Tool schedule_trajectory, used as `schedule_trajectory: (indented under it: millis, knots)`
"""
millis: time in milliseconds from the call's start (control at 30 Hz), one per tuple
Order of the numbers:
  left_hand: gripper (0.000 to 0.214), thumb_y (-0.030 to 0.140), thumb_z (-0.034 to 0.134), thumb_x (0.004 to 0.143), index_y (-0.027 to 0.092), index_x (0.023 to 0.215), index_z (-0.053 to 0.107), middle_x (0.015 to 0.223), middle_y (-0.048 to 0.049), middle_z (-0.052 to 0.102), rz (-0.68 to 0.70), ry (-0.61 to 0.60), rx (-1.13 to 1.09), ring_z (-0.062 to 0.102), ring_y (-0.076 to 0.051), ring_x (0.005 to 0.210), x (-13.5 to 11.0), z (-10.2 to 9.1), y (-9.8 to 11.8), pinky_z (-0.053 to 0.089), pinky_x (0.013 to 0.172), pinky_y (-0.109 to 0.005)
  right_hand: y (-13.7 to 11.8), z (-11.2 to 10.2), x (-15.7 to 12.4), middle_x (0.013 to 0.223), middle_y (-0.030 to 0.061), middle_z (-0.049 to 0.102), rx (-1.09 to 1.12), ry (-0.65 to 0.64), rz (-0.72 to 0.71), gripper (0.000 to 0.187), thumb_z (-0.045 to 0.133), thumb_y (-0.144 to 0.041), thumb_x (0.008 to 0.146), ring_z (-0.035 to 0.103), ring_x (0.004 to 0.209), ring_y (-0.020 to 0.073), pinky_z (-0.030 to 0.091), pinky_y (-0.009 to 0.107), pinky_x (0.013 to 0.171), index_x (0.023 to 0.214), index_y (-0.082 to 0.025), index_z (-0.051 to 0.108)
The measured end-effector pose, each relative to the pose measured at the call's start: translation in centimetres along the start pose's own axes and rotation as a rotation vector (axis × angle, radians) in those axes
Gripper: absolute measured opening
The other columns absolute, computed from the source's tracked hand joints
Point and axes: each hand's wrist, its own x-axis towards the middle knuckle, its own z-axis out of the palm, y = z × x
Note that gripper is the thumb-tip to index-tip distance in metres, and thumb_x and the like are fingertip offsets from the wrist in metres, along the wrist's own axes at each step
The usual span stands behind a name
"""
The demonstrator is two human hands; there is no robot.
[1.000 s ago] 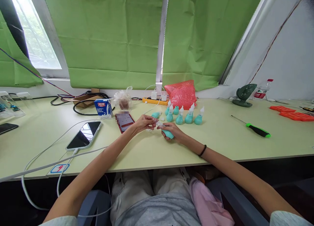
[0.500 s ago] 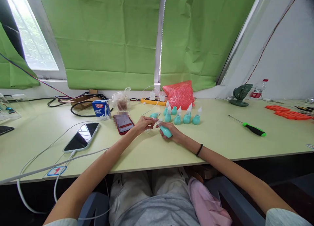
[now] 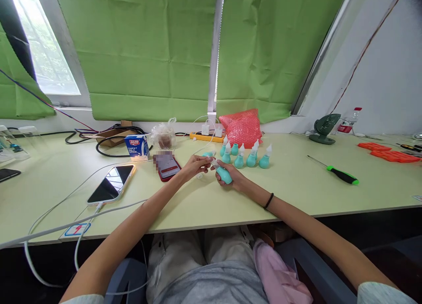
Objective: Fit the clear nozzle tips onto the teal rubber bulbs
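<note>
The right hand point(image 3: 232, 173) hid part of the teal bulb point(image 3: 224, 176) — its clear tip point(image 3: 214, 163), at the left hand point(image 3: 195, 165), was too small to make out — while blurring masked the red-cased phone point(image 3: 170, 169) and the left edge cut a black phone point(image 3: 9, 175)

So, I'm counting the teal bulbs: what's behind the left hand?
Part of a teal bulb shows just behind the left hand. Its near side and whatever else lies directly behind the hand are covered, so cannot be seen.

Green blinds point(image 3: 138, 53) hang — left window point(image 3: 48, 53) bright.
</note>
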Motion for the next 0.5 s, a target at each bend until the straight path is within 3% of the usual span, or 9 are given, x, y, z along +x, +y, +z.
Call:
schedule_trajectory:
  millis: [167,300,400,500]
  knots:
    - [0.041,0.041,0.057,0.066,0.01,0.092,0.062,0.067,-0.0038,0.056,0.055,0.104,0.144,0.043,-0.007,0.054,0.2,-0.2,1.2,0.036,0.049,-0.02,-0.3,-0.5,0.3,0.059,-0.0008,0.055,-0.08,0.049,-0.159,0.033,0.049,-0.047,0.072,0.049,0.042,0.0092,0.04,0.023,0.042,0.084,-0.016,0.053]
    - [0.039,0.039,0.059,0.064,0.011,0.09,0.064,0.066,-0.0027,0.057,0.126,0.193,0.313,0.043,-0.008,0.055,0.2,-1.2,1.8,0.034,0.048,-0.019,0.0,-1.1,1.2,0.072,0.0004,0.058,-0.185,0.185,-0.319,0.032,0.059,-0.042,0.064,0.054,0.066,0.0118,0.043,0.024,0.06,0.084,-0.018,0.055]
    - [0.038,0.037,0.063,0.061,0.012,0.089,0.065,0.066,-0.002,0.059,0.167,0.158,0.421,0.046,-0.009,0.057,0.1,-1.3,1.9,0.036,0.053,-0.02,0.2,-1.6,1.8,0.085,0.0011,0.056,-0.288,0.288,-0.416,0.031,0.063,-0.04,0.06,0.05,0.081,0.0136,0.041,0.023,0.068,0.083,-0.019,0.059]
    - [0.04,0.035,0.065,0.059,0.014,0.092,0.064,0.072,-0.0034,0.062,0.178,0.046,0.485,0.051,-0.011,0.061,-0.1,-0.6,1.7,0.04,0.059,-0.022,0.3,-1.8,1.8,0.087,0.002,0.053,-0.386,0.329,-0.462,0.034,0.061,-0.041,0.062,0.046,0.084,0.0146,0.041,0.023,0.066,0.088,-0.02,0.061]
